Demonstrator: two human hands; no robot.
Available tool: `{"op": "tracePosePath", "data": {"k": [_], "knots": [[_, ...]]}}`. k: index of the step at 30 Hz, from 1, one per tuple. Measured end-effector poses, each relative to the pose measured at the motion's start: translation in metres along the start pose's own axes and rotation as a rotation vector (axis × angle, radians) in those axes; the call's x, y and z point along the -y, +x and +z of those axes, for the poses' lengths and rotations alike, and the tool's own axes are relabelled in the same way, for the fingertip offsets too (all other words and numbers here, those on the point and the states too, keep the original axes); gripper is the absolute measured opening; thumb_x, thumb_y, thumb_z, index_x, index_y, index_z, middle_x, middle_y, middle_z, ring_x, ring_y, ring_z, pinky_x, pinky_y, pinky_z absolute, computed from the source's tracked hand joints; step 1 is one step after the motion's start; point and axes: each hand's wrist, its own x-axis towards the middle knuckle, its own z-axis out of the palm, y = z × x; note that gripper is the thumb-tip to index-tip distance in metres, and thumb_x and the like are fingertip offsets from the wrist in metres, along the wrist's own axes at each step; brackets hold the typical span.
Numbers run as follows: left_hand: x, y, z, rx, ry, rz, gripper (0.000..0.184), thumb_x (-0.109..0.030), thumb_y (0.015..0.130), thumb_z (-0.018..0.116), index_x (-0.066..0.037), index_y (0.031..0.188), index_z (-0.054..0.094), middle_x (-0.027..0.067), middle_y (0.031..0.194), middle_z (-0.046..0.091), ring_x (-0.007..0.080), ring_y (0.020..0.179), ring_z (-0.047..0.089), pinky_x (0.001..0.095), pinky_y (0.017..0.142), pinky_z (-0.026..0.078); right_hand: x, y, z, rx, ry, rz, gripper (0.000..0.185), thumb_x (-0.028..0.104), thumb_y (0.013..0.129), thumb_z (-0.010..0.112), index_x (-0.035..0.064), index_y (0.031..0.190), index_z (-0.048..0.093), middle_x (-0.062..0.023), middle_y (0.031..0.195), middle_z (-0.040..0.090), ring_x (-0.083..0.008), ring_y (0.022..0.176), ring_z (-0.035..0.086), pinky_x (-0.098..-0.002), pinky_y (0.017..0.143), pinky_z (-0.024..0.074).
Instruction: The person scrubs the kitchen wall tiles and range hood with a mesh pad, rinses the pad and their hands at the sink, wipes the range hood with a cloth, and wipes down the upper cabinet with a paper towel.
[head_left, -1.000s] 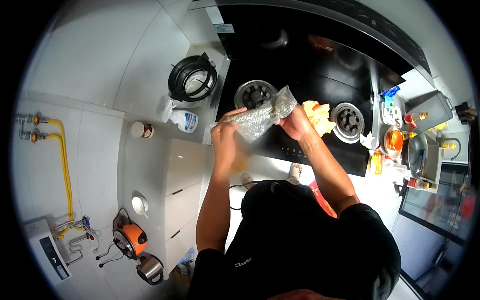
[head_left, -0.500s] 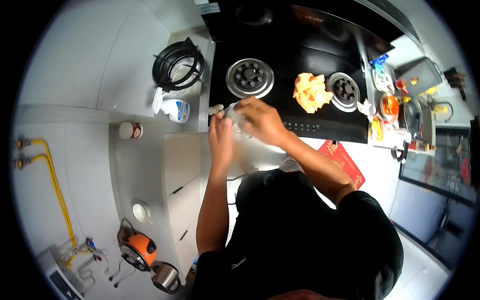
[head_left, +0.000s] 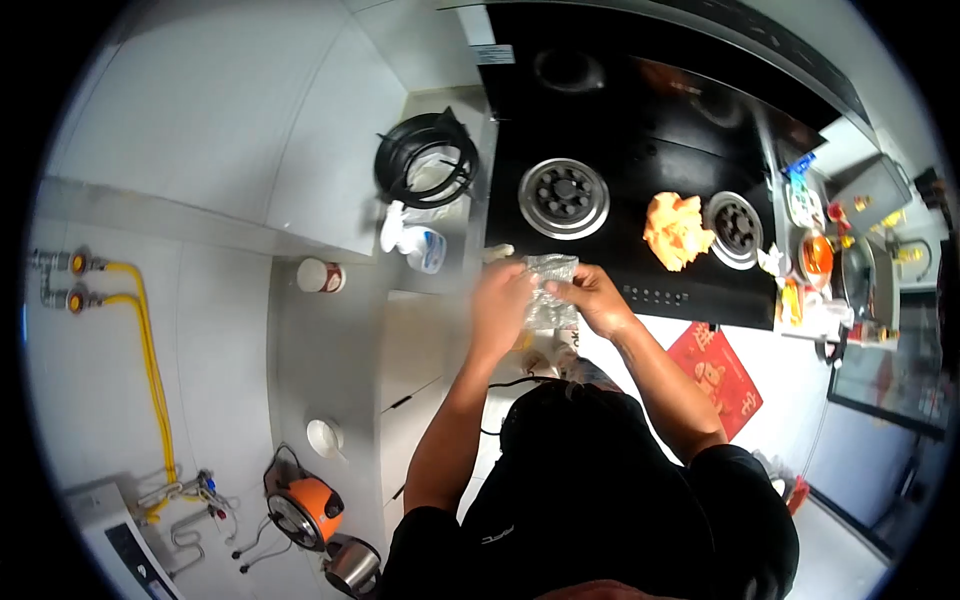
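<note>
The left hand (head_left: 500,305), blurred, is reaching forward from its side, its fingers gripping one edge of a piece of crinkled clear plastic (head_left: 551,290). The right hand (head_left: 598,303) is angling inward and pinching the other edge, its thumb lying across the surface. The plastic is hanging between them by the front edge of the black stove (head_left: 640,150).

On the grey counter (head_left: 325,370) at left, a white spray bottle (head_left: 425,250) is sitting beside a black burner ring (head_left: 395,155). A labelled white jar (head_left: 321,275), a white cup (head_left: 324,438), an orange cooker (head_left: 318,508) and a steel kettle (head_left: 354,568) are occupying the same side; their contents are not showing clearly. At right, a round bowl (head_left: 817,258) is showing something orange beside a dark pan (head_left: 858,272).
</note>
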Motion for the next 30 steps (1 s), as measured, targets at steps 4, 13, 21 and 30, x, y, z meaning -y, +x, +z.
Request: {"op": "tracePosePath", "data": {"k": [4, 13, 21, 30], "knots": [[-0.019, 0.017, -0.029, -0.059, 0.168, -0.003, 0.011, -0.005, 0.094, 0.069, 0.004, 0.100, 0.068, 0.0008, 0.086, 0.063, 0.0063, 0.076, 0.056, 0.0221, 0.069, 0.047, 0.010, 0.023, 0.004, 0.007, 0.202, 0.035, 0.022, 0.010, 0.093, 0.067, 0.0001, 0.111, 0.070, -0.0069, 0.102, 0.073, -0.0133, 0.088, 0.067, -0.0312, 0.083, 0.0541], [-0.061, 0.042, -0.100, -0.232, 0.370, 0.047, 0.011, -0.006, 0.095, 0.065, 0.001, 0.102, 0.070, 0.0051, 0.089, 0.066, 0.0094, 0.075, 0.063, 0.0238, 0.066, 0.050, 0.025, 0.071, 0.008, -0.087, 0.392, 0.076, 0.026, 0.014, 0.099, 0.058, -0.0013, 0.119, 0.061, -0.0137, 0.110, 0.070, -0.0243, 0.098, 0.070, -0.0394, 0.089, 0.0582], [-0.189, 0.086, -0.282, -0.910, 0.437, 0.395, 0.011, -0.012, 0.099, 0.061, -0.005, 0.102, 0.070, -0.0006, 0.094, 0.070, 0.0061, 0.080, 0.059, 0.0217, 0.067, 0.042, 0.081, 0.121, 0.078, -0.213, 0.428, -0.251, 0.033, 0.029, 0.103, 0.058, 0.0012, 0.120, 0.064, -0.0090, 0.116, 0.069, -0.0194, 0.106, 0.066, -0.0337, 0.097, 0.0492], [-0.336, 0.172, -0.400, -0.963, 1.203, 1.230, 0.041, -0.014, 0.101, 0.050, 0.005, 0.137, 0.051, 0.0202, 0.135, 0.051, 0.0312, 0.126, 0.050, 0.0402, 0.106, 0.040, 0.164, 0.192, 0.309, -0.148, -0.063, -0.885, 0.041, 0.035, 0.106, 0.051, -0.0032, 0.098, 0.065, -0.0036, 0.089, 0.061, -0.0131, 0.083, 0.049, -0.0313, 0.077, 0.0430]]}}
